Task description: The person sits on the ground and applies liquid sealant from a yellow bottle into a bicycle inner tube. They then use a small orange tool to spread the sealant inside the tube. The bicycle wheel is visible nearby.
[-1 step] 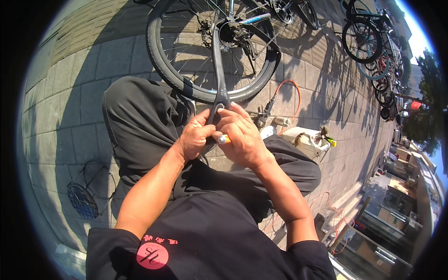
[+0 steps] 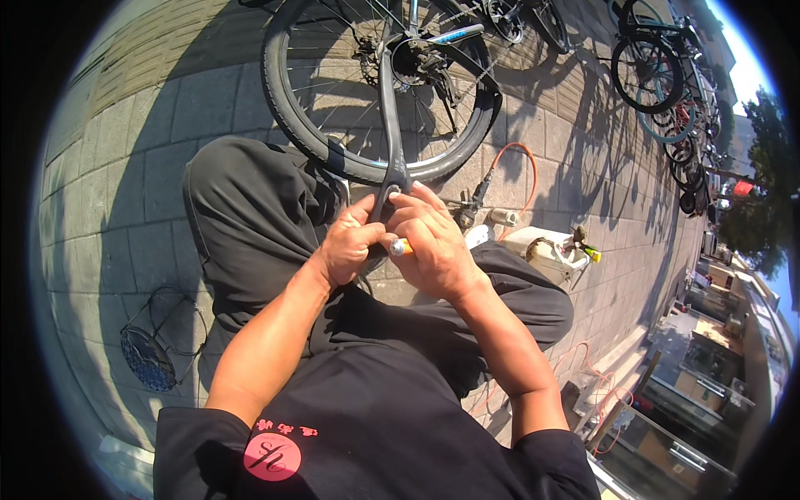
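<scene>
Both my hands are on a black bicycle inner tube [image 2: 388,117], which runs from the middle of a bicycle wheel [image 2: 279,83] over its tyre toward me. My left hand [image 2: 340,248] pinches the near part of the inner tube from the left side. My right hand [image 2: 442,254] presses its fingertips on the same stretch, near a small oval mark. Tucked in the curled fingers of that hand is a small white and yellow squeeze tube [image 2: 401,247], its end pointing left. My fingers hide part of the inner tube.
Right of my hands stands an open white plastic container [image 2: 546,254] with a yellow-green-tipped item. An air-hose tool [image 2: 477,202] with an orange hose [image 2: 533,167] lies beyond it. A small bag [image 2: 148,358] rests at lower left. Parked bicycles [image 2: 650,71] line the far right.
</scene>
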Tool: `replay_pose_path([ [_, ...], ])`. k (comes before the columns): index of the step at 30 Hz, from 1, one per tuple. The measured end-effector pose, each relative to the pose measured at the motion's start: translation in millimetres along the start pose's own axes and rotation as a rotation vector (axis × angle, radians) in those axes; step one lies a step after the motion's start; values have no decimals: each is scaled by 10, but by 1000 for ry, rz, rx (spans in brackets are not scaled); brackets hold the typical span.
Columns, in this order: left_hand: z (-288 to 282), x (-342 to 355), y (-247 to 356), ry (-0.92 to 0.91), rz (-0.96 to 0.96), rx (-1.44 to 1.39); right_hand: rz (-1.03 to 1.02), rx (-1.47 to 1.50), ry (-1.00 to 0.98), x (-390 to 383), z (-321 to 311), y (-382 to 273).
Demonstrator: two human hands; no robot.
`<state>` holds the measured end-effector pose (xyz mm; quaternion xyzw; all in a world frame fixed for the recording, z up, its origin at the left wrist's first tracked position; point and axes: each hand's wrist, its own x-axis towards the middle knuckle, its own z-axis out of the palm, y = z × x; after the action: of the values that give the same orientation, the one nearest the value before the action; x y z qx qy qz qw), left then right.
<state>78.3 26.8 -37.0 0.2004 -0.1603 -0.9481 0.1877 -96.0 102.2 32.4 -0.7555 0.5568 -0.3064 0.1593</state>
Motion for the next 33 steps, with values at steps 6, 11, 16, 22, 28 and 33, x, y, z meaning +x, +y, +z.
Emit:
replay_pose_path([
  [6, -4, 17, -45, 30, 20, -11, -14, -12, 7, 73, 16, 44],
  [11, -42, 5, -35, -12, 6, 31, -21, 1, -43, 48, -77, 57],
  [16, -52, 19, -39, -20, 7, 42, -20, 3, -65, 79, -75, 44],
  [22, 0, -13, -37, -31, 23, -45, -33, -12, -26, 97, -47, 45],
  [28, -91, 16, -86, -58, 56, 135, -29, -45, -69, 95, -94, 22],
  [33, 42, -23, -5, -5, 13, 35, -30, -62, -20, 11, -86, -4],
])
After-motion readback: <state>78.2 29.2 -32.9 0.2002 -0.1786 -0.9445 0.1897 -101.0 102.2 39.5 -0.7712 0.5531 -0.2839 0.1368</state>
